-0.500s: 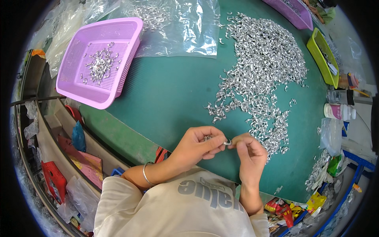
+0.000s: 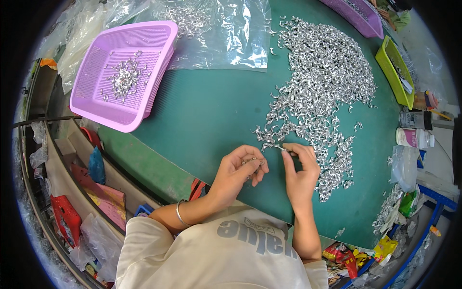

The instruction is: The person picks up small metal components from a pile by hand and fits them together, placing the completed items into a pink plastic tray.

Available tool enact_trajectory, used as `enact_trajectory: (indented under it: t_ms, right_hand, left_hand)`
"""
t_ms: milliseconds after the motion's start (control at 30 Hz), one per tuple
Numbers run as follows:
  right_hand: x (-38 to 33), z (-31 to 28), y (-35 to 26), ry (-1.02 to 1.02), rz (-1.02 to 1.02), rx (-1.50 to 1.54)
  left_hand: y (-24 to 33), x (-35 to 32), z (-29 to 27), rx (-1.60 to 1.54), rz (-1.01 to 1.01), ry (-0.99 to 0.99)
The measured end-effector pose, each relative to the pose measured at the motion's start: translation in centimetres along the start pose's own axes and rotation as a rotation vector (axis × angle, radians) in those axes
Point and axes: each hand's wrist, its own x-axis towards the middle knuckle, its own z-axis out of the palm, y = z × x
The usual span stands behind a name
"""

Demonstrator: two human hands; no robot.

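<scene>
Small curved silver metal pieces are heaped across the right side of the green table, the heap's lower end beside my right hand. My left hand, fingers curled, cups several of these metal pieces close to the table's front edge. At the heap's lower left border, my right hand pinches one small silver piece between thumb and forefinger. A gap separates the two hands. The pieces inside the left palm are partly hidden by its fingers.
A purple basket holding several metal pieces stands at the left. Behind it lies a clear plastic bag with more pieces. Along the right edge are a yellow-green basket, another purple basket and bottles.
My right hand has moved away from the left hand, up to the heap's border. The left hand's fingers have spread slightly, its pieces still in the palm.
</scene>
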Motion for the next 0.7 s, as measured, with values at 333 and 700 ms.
enact_trajectory:
  t_ms: [333,700]
  right_hand:
    - [-1.6,-1.9,-2.4,-0.066,0.539,0.808]
    - [-2.3,-2.2,-3.5,-0.126,0.513,0.879]
  left_hand:
    - [0.4,0.1,0.4,-0.076,0.048,-0.105]
    - [1.4,-0.6,1.3,0.281,0.161,-0.083]
